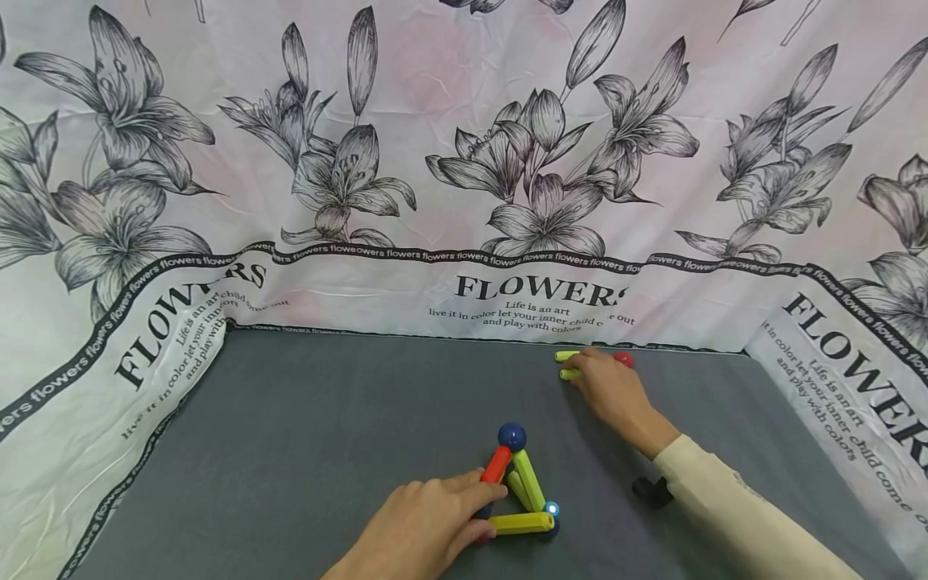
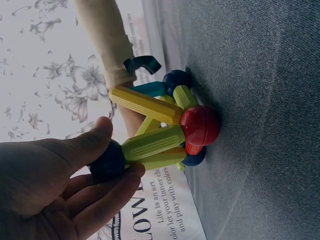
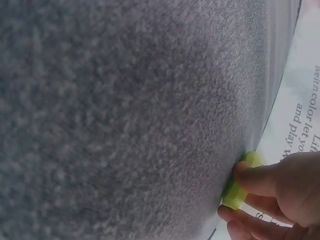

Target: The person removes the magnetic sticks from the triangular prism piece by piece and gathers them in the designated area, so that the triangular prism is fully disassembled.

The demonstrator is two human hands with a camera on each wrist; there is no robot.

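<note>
My left hand (image 1: 428,519) holds a frame of toy rods and balls standing on the grey cloth. In the left wrist view its thumb and fingers pinch a dark blue ball (image 2: 107,162) at one end of a yellow-green rod (image 2: 154,143); a red ball (image 2: 201,126) joins the other end. The head view shows the frame's top blue ball (image 1: 511,436), a red rod (image 1: 497,465) and a yellow rod (image 1: 522,524). Near the back edge my right hand (image 1: 612,391) pinches a yellow-green rod (image 3: 235,192) lying low against the cloth.
Beside the right hand lie another yellow-green rod (image 1: 565,355) and a red ball (image 1: 624,359), partly hidden by the hand. A flower-printed sheet (image 1: 435,298) rises at the back and both sides of the grey surface (image 1: 326,419). Something black (image 1: 652,491) sits at the right cuff.
</note>
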